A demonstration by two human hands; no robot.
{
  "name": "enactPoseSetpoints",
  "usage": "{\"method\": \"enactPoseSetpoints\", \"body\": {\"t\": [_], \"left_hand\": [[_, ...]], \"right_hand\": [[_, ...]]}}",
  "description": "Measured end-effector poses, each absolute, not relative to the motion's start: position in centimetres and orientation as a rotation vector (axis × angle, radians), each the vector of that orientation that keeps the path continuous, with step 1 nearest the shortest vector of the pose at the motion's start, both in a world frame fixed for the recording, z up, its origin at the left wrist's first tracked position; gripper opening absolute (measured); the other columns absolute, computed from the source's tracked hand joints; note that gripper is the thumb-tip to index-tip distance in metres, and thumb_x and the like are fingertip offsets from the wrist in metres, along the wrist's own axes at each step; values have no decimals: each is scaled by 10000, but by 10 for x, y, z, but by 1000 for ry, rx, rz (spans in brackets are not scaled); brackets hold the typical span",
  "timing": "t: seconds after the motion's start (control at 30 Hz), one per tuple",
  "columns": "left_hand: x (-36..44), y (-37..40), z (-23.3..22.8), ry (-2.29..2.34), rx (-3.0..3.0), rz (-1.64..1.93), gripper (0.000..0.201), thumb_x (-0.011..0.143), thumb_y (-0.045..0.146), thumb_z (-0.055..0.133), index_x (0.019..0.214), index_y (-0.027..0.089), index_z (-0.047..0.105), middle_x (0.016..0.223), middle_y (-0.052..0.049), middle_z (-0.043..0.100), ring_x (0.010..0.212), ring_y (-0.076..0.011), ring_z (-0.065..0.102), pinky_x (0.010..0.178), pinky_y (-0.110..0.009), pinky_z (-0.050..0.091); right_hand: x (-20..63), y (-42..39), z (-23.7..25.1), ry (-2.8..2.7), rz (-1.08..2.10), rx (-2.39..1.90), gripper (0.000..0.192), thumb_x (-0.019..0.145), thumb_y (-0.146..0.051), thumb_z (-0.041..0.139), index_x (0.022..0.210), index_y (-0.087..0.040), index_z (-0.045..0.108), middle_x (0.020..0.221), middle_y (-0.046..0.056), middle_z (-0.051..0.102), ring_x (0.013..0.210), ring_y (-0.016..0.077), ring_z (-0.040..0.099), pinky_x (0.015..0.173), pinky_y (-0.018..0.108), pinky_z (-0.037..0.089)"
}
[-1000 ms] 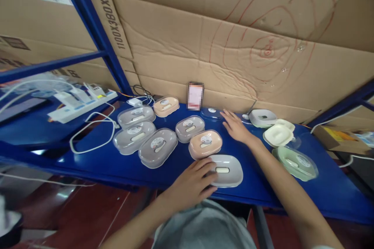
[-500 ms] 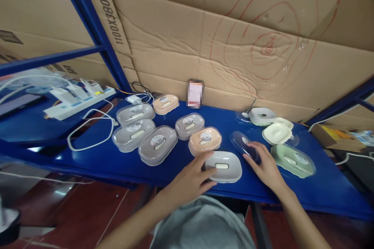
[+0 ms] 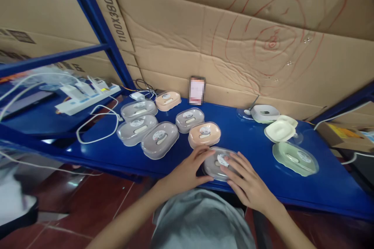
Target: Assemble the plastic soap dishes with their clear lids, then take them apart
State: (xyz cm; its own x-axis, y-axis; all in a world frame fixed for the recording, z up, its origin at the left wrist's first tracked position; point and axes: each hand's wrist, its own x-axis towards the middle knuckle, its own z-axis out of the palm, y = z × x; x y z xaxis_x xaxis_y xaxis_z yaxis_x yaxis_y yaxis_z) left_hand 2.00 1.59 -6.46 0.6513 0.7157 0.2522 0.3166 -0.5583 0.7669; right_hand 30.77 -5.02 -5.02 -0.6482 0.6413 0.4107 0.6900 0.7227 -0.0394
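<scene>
A grey soap dish (image 3: 215, 172) lies near the front edge of the blue table, with a clear lid (image 3: 222, 159) bearing a round printed label over it. My left hand (image 3: 196, 169) grips the dish's left end between thumb and fingers. On the other side, my right hand (image 3: 244, 177) holds the lid, its fingers lying across the top and right end. Whether the lid's rim is fully seated is hidden by my fingers. Just behind stands a lidded peach soap dish (image 3: 201, 134).
Several lidded grey soap dishes (image 3: 160, 140) stand to the left. On the right are a green soap dish (image 3: 295, 158), a cream one (image 3: 279, 130) and a white one (image 3: 264, 113). A phone-like screen (image 3: 197, 91) leans on the cardboard; a power strip (image 3: 87, 99) lies far left.
My right hand has brought the clear lid leftward from the table onto the grey soap dish. The left hand stays at the dish's left end. The view has shifted slightly.
</scene>
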Motion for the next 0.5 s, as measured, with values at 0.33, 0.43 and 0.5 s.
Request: {"method": "enactPoseSetpoints", "body": {"t": [0.33, 0.43, 0.5], "left_hand": [[20, 7, -61, 1163, 2659, 1077, 445, 1066, 473, 635, 1430, 216, 615, 1491, -187, 596, 1365, -380, 604, 1093, -600, 560], [26, 19, -57, 1328, 2644, 997, 390, 1105, 472, 553, 1349, 186, 656, 1475, -188, 611, 1307, -351, 651, 1070, -545, 588], [36, 35, -55, 1232, 2661, 887, 433, 1119, 493, 519, 1407, 190, 632, 1570, -181, 556, 1391, -331, 623, 1139, -509, 561]], "right_hand": [[320, -76, -63, -2387, -326, -1243, 527, 1065, -275, 635, 1583, -263, 538, 1582, 105, 596, 1536, 300, 476, 1238, 558, 416], [334, -88, -67, -2299, -349, -1348, 579, 1075, -280, 617, 1632, -245, 465, 1576, 127, 601, 1530, 306, 479, 1217, 545, 403], [342, -93, -67, -2268, -343, -1408, 599, 1079, -297, 607, 1648, -243, 427, 1580, 130, 601, 1532, 312, 475, 1225, 560, 367]]}}
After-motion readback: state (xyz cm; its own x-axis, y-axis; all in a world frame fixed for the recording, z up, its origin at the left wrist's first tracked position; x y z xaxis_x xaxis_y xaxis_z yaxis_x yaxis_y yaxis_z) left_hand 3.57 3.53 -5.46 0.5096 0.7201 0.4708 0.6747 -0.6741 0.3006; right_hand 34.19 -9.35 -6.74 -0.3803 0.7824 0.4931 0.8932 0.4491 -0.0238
